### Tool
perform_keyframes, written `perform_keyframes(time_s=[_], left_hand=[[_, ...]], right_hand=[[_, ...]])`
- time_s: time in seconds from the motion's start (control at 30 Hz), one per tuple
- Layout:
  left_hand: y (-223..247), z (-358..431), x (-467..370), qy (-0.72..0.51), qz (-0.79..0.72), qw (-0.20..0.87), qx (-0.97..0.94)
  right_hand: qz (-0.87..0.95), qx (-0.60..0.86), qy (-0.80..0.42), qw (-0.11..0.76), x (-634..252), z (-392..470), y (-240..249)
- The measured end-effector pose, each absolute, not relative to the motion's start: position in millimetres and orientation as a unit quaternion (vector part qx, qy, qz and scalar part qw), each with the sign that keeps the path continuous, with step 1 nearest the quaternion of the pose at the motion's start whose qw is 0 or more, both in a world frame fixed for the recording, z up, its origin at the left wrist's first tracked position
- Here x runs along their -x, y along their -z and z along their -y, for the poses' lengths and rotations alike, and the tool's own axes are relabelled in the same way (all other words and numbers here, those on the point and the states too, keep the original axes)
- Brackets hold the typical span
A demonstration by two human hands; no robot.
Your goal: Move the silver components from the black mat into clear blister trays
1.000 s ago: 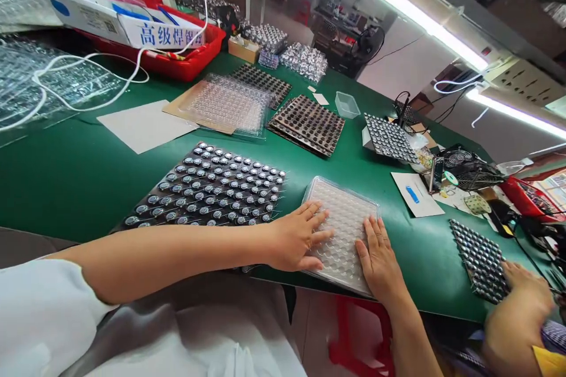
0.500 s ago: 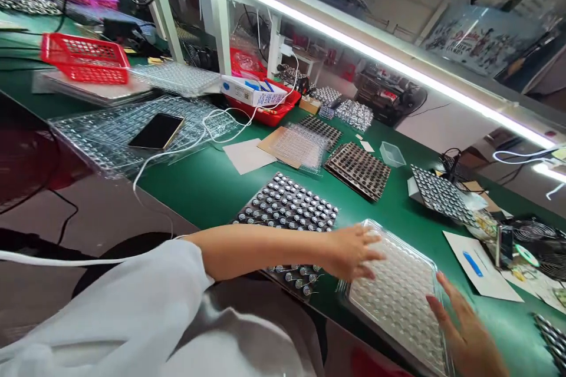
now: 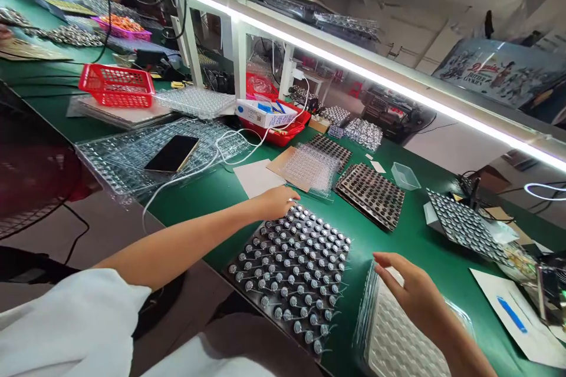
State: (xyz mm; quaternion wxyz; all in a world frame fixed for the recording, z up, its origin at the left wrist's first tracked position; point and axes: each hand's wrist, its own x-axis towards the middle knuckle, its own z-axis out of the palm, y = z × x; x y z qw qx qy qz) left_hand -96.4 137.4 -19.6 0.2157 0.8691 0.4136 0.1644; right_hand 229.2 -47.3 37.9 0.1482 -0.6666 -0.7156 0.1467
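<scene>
A dark tray (image 3: 292, 271) lies on the near part of the green table, holding rows of small round silver parts with thin wire leads. At its far corner my left hand (image 3: 277, 202) is closed in a pinch, and a small silver part shows at the fingertips. Further right, my right hand (image 3: 413, 288) hovers above a stack of clear plastic trays (image 3: 398, 341) with a white, dimpled surface. Its fingers are stretched out with the thumb apart, and nothing shows in them.
Behind are a brown tray stack (image 3: 370, 194), a clear sheet (image 3: 312, 168), white paper (image 3: 257, 178) and a clear box (image 3: 405, 176). A phone (image 3: 171, 153) and white cable lie left. Another filled tray (image 3: 464, 224) and a blue tool (image 3: 512, 314) are right.
My left hand has moved left from the plastic trays to the silver parts' far corner and closed. My right hand has shifted left over the plastic trays. The view has shifted.
</scene>
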Motion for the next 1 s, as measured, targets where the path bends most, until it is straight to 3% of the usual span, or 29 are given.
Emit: perform_keyframes(time_s=[0.27, 0.43, 0.77, 1.0], left_hand=[[42.3, -179.5, 98.2, -0.137, -0.446, 0.309, -0.829], [58.9, -187.2, 99.2, -0.217, -0.44, 0.389, -0.78], [82.7, -197.6, 99.3, -0.361, -0.463, 0.427, -0.688], [90.7, -203.6, 98.6, -0.3, -0.467, 0.398, -0.73]], right_hand=[[0.76, 0.602, -0.209, 0.129, -116.6, -87.8, -11.2], [0.75, 0.62, -0.207, 0.101, -75.1, -135.8, 24.8], [0.771, 0.62, -0.138, 0.046, -64.7, -146.6, 29.8], [0.787, 0.615, -0.048, 0.006, -57.4, -134.6, 26.7]])
